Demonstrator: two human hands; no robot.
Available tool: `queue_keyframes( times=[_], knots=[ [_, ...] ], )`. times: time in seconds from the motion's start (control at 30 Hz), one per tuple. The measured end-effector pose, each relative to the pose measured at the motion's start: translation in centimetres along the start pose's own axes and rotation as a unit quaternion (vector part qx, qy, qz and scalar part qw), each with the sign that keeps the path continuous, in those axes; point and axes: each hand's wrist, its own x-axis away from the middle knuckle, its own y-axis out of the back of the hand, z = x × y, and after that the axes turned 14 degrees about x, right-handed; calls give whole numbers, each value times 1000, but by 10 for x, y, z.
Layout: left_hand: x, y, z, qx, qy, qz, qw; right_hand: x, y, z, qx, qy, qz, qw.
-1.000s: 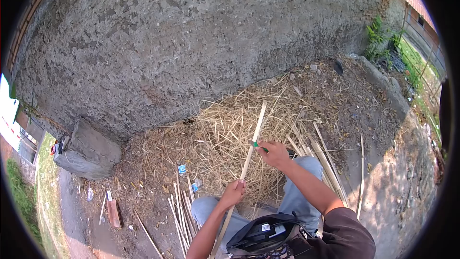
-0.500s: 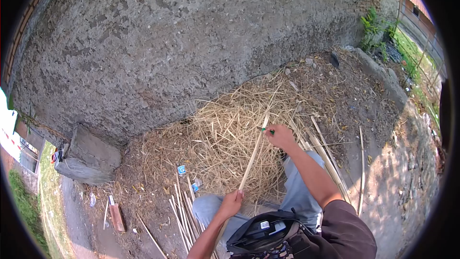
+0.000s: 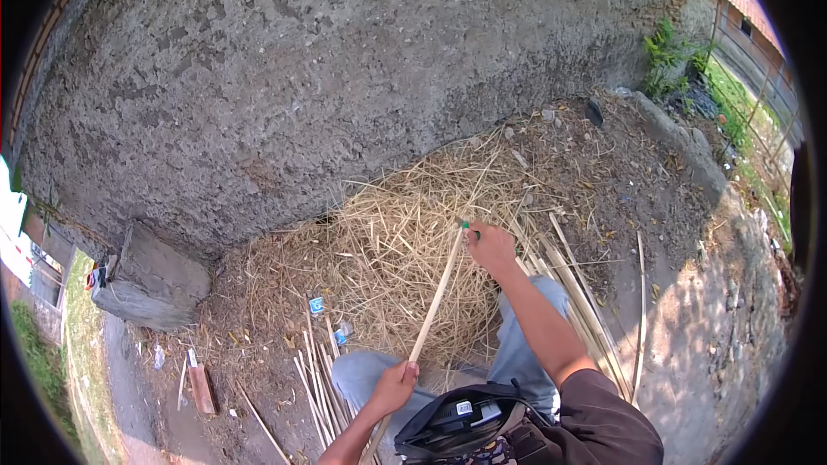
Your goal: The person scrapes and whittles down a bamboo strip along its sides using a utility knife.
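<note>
My left hand (image 3: 394, 390) is closed round the lower part of a long pale bamboo strip (image 3: 437, 300), which slants away from me above a heap of shavings (image 3: 401, 245). At the strip's far end my right hand (image 3: 492, 248) is closed on a small knife with a green handle (image 3: 466, 225). The blade is too small to make out clearly; it is at or very near the strip's tip. The strip's near end runs back past my left hand, between my legs.
Bamboo strips lie on the ground to my left (image 3: 320, 387) and to my right (image 3: 579, 288). A rough wall (image 3: 345, 77) rises behind the heap, with a stone block (image 3: 159, 280) at its left. A reddish-brown piece (image 3: 202, 389) lies at lower left. An open black bag (image 3: 457, 422) sits at my waist.
The knife in my right hand has moved outward along the strip to its far tip. My left hand keeps its grip on the strip. The whole view has shifted slightly.
</note>
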Motion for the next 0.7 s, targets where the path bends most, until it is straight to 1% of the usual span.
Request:
queue_keyframes(
  times=[0.03, 0.07, 0.13, 0.17, 0.23, 0.27, 0.37, 0.43, 0.47, 0.53, 0.57, 0.63, 0.67, 0.7],
  knots=[
    [7, 0, -5, -36, 2, 3, 999, -6, 3, -6, -18, -53, 22, 998],
    [9, 2, 0, -37, 4, 1, 999, -8, 3, -9, -20, -52, 24, 998],
    [16, 5, 12, -85, -59, -32, 994, -7, 2, -13, -24, 24, 56, 998],
    [15, 6, 16, -83, -58, -34, 994, -6, 1, -12, -23, 26, 57, 998],
    [13, 9, 16, -122, -74, -71, 987, 9, 1, -3, -98, 31, 96, 990],
    [10, 8, 14, -122, -74, -73, 987, 17, 0, 2, -136, 33, 113, 984],
    [-3, 8, 5, -108, -82, -107, 985, 53, -3, 23, -176, 129, 126, 968],
    [-14, 8, -3, -78, -76, -95, 990, 84, 9, 45, -175, 194, 75, 962],
    [-20, 7, 0, -78, -78, -97, 989, 98, 6, 50, -175, 196, 74, 962],
    [-30, 5, 3, 12, -55, -80, 995, 118, 1, 57, -192, 256, 3, 947],
    [-30, 4, 6, 13, -55, -80, 995, 119, 0, 55, -192, 256, 3, 947],
    [-29, 2, 3, 78, -24, -56, 995, 121, 2, 53, -142, 264, 6, 954],
    [-26, 2, 1, 77, -22, -54, 995, 120, 3, 52, -143, 262, 7, 954],
    [-21, 2, -5, 116, 2, -31, 993, 114, 5, 51, -134, 244, -26, 960]
  ],
)
